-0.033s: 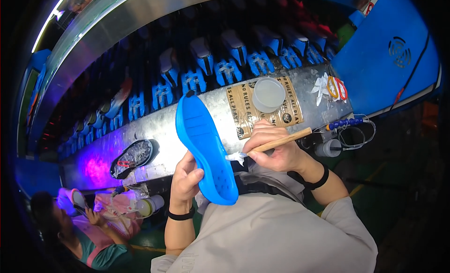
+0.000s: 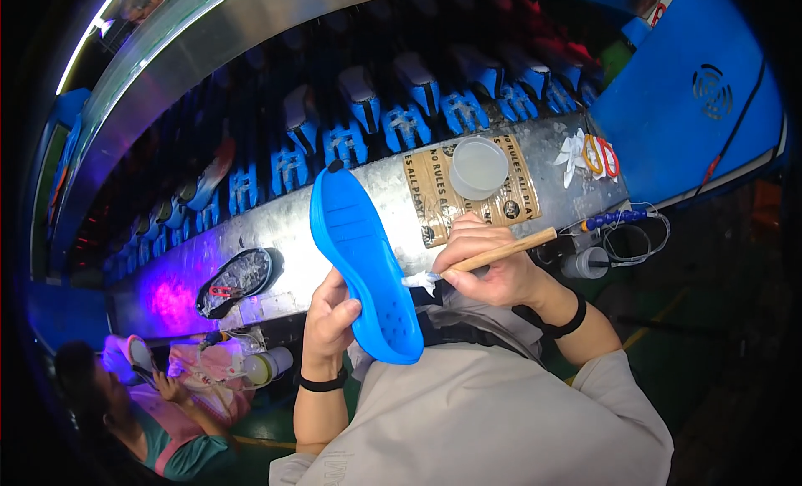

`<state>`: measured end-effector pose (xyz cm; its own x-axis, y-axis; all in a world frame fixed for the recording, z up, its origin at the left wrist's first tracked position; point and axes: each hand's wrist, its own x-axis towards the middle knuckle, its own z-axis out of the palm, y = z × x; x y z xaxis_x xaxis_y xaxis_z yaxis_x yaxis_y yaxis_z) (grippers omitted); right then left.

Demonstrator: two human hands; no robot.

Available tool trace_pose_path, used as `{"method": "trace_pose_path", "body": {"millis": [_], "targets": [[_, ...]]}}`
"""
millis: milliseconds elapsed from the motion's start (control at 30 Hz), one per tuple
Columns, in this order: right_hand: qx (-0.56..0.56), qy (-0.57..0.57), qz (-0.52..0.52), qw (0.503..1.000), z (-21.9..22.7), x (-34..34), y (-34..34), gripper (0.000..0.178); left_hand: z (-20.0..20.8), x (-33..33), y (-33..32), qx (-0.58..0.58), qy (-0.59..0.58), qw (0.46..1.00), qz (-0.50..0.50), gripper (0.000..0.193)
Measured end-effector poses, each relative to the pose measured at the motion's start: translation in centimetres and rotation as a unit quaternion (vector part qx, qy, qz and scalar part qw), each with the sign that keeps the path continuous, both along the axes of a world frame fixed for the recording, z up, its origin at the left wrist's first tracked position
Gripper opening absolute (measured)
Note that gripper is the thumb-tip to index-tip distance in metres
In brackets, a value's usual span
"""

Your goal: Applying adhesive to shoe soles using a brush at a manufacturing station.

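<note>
My left hand grips the edge of a blue shoe sole, thumb on its near side wall. The sole is tilted, its hollow inner face up, with ridges at the far end and small holes at the near end. My right hand is closed around the wooden handle of a brush. The brush's whitish, ragged tip is at the sole's right rim; whether it touches is hard to tell. Beyond my right hand, a translucent round tub stands on a printed cardboard piece.
Behind the metal bench run rows of blue holders with shoe parts. A dark sole-shaped tray lies left; scissors and white scraps lie right. A coiled blue hose hangs off the edge. A co-worker sits lower left.
The blue sole has shifted very slightly to the left with my left hand. My right hand and the brush look unmoved.
</note>
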<state>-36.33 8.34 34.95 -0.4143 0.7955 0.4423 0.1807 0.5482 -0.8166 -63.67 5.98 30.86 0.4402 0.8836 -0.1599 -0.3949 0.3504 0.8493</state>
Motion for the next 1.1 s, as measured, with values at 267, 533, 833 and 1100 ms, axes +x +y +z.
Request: {"method": "trace_pose_path", "body": {"millis": [267, 533, 833, 1100], "targets": [[-0.062, 0.134, -0.059, 0.987, -0.3, 0.8, -0.7, 0.011, -0.6, -0.7, 0.1, -0.008, -0.03, 0.999, 0.019, 0.076], [0.094, 0.026, -0.408, 0.908, -4.0, 6.5, 2.9, 0.025, -3.2, -1.0, 0.5, -0.204, -0.257, 0.94, 0.092, 0.07], [0.047, -0.012, -0.517, 0.854, -13.9, 14.1, 4.6, 0.027, 7.9, -4.5, 4.3, -0.092, -0.262, 0.953, -0.122, 0.074], [0.047, -0.051, -0.504, 0.861, -14.8, 14.5, 4.9, 0.026, 20.2, -2.4, 18.4, 0.138, -0.284, 0.926, 0.209, 0.081]]}}
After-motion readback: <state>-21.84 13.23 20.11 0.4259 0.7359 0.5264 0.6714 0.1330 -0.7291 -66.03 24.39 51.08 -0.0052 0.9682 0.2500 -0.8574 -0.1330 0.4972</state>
